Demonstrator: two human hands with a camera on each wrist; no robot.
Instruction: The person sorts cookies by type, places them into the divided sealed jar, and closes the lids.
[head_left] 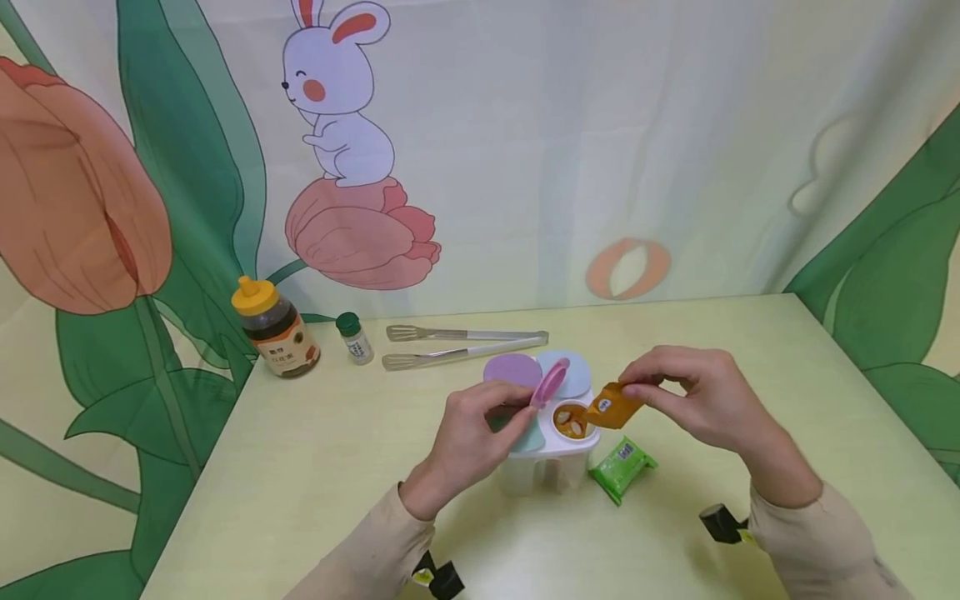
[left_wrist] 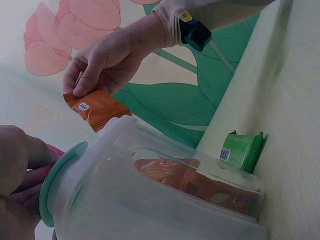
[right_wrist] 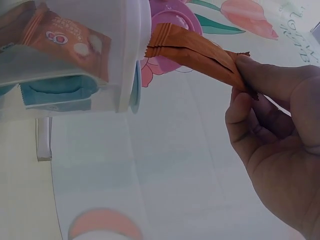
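Orange snack packet (head_left: pixel 613 406) is being pinched at its far end between thumb and fingertips of the right hand (head_left: pixel 693 398), and its leading end is hanging just over the open compartment of the white storage container (head_left: pixel 551 462). That compartment is already holding at least one orange packet, seen through the clear wall in the left wrist view (left_wrist: pixel 200 182). The left hand (head_left: pixel 468 433) is gripping the pink lid (head_left: pixel 550 382) and keeping it tipped upright, clear of the opening; the mint lid (left_wrist: pixel 50 187) below it is lying closed.

Judgement on the step: the packet needs to be tilting end-first into the opening, not flat across it, since the rim looks narrow against the packet's width. The pink lid should be staying fully back while the packet is passing. The pinch is best released only once the leading end is sitting below the rim.

Green packet (head_left: pixel 622 468) is lying on the tabletop (head_left: pixel 315 467) just beside the container. Further back are metal tongs (head_left: pixel 465 346), a small green-capped bottle (head_left: pixel 355 337) and a yellow-capped honey bottle (head_left: pixel 274 327), well apart from both hands.
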